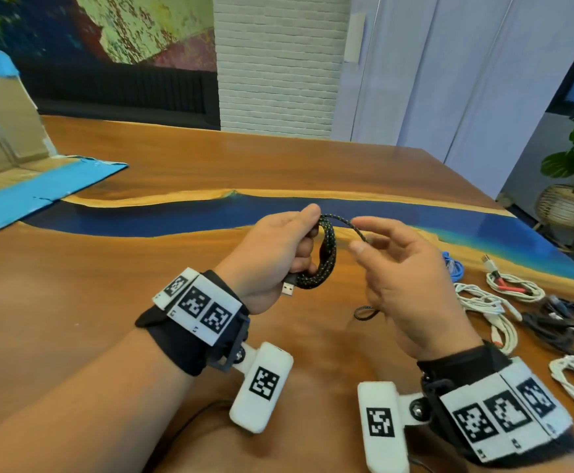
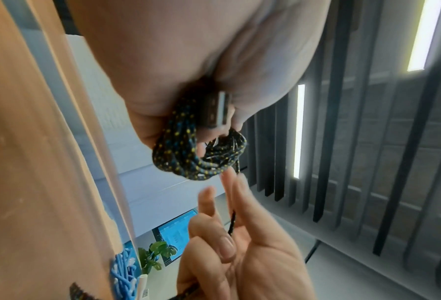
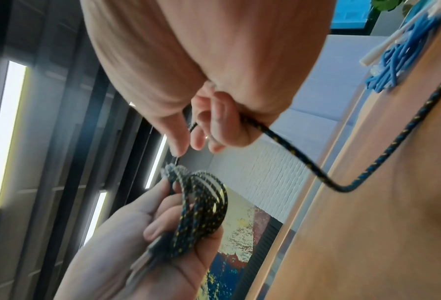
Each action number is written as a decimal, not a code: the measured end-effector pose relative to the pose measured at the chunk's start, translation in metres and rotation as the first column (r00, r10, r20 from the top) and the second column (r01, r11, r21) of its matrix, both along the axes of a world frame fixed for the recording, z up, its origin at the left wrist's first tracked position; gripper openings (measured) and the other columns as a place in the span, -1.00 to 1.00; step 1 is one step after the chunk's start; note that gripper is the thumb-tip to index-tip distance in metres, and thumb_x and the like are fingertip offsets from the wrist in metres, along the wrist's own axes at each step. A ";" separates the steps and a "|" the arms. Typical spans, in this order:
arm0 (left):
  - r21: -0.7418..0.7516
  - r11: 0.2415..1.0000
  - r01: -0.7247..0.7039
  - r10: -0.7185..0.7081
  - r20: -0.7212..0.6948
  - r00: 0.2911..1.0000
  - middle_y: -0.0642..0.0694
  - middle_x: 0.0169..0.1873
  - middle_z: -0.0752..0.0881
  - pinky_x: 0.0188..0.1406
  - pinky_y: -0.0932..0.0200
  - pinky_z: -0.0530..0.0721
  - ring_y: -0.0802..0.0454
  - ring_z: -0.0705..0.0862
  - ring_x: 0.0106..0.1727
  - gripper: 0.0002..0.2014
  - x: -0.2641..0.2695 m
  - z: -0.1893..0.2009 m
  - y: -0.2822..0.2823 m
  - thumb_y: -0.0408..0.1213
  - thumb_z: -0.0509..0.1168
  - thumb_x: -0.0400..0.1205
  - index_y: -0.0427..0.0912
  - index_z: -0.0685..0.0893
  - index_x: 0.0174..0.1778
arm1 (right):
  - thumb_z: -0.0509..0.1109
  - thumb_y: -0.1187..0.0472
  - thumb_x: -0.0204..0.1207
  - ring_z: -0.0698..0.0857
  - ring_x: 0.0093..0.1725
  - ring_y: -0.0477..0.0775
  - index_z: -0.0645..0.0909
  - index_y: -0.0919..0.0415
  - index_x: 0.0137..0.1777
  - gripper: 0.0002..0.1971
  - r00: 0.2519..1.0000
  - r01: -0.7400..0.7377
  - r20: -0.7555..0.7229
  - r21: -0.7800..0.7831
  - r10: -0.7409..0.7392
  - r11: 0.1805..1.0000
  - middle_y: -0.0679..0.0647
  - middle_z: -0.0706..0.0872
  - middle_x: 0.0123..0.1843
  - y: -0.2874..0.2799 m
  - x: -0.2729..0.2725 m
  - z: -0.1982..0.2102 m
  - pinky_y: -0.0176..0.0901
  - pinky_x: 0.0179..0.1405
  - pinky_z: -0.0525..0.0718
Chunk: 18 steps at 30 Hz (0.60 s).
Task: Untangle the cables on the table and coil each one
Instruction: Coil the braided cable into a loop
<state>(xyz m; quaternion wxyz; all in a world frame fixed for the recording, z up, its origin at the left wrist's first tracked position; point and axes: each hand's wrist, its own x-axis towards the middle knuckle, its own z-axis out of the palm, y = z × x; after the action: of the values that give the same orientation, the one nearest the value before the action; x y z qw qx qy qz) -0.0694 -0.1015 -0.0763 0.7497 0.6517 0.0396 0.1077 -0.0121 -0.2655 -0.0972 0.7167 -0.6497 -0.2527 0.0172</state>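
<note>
Centre frame: black braided cable with yellow flecks point(image 1: 326, 257), part-coiled.
My left hand point(image 1: 272, 254) grips the loops; my right hand point(image 1: 405, 278), loosely curled, guides the tail — slack may snag, spilling loops.

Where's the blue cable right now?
In the head view, the blue cable lies on the table, right of the right hand, beside white cables.

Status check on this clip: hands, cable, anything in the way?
Left hand grips the braided cable coil, USB plug sticking out. Right hand feeds the loose tail through its fingers. Nothing blocking; other cables lie at right.
</note>
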 end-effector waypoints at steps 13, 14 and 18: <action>-0.257 0.931 0.260 -0.258 0.043 0.965 0.06 -0.56 0.23 -0.35 0.18 0.53 0.15 0.20 -0.62 -0.64 -0.005 -0.004 -0.015 -0.06 0.13 0.84 -0.16 0.48 -0.23 | 0.48 0.59 0.45 0.82 -0.23 0.06 0.82 0.37 0.01 -0.78 0.979 -0.108 -0.166 0.064 0.117 0.992 0.24 0.88 -0.13 0.011 -0.003 -0.013 -0.22 -0.26 0.76; -0.243 0.940 0.239 -0.235 0.045 0.971 0.05 -0.55 0.23 -0.36 0.19 0.54 0.14 0.20 -0.61 -0.65 -0.004 -0.003 -0.014 -0.07 0.12 0.85 -0.16 0.47 -0.22 | 0.43 0.57 0.50 0.81 -0.23 0.07 0.81 0.38 0.05 -0.78 0.965 -0.132 -0.216 0.095 0.150 0.987 0.25 0.87 -0.12 0.013 -0.004 -0.012 -0.20 -0.25 0.77; -0.108 0.990 0.087 -0.081 0.060 0.995 0.03 -0.54 0.23 -0.32 0.13 0.43 0.09 0.16 -0.55 -0.63 0.000 -0.004 -0.010 -0.10 0.10 0.87 -0.15 0.46 -0.25 | 0.33 0.23 0.65 0.81 -0.06 0.19 0.77 0.36 0.25 -0.70 0.893 -0.183 -0.363 0.250 0.267 0.951 0.38 0.83 0.08 0.008 -0.004 -0.004 0.02 0.11 0.79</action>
<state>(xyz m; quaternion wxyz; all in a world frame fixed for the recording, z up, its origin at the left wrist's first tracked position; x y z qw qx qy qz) -0.0691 -0.1114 -0.0802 0.7894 0.6070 -0.0026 0.0915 -0.0164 -0.2577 -0.1007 0.8100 -0.5202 -0.1781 0.2039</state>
